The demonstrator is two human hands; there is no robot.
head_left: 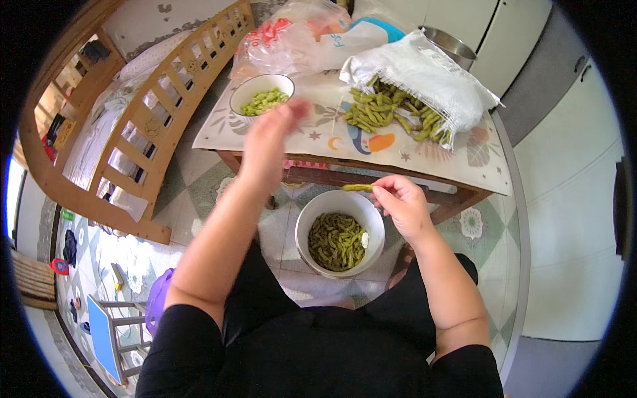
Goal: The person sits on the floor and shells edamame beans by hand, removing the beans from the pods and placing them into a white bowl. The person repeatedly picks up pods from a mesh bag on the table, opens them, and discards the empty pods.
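Between the thumb and fingers of my right hand (400, 202) is a green soybean pod (357, 188), held level above the far rim of a white bucket (302, 232). Inside the bucket lies a heap of darker green pods (337, 242). My left hand (271, 136) is raised close to the near right side of a white bowl (286, 82) on the table. Motion smears its fingers, so I cannot see whether they hold anything. Pale green shelled beans (264, 101) fill the bottom of the bowl. Whole pods (385, 106) spill from a white woven sack (424, 66) on the table's right.
The low table (305, 136) has a patterned cover. Plastic bags (285, 40) and a metal pot (451, 45) stand at its back. A wooden bed rail (149, 109) runs along the left. A small blue-topped stool (105, 338) and a purple item (158, 298) sit at lower left.
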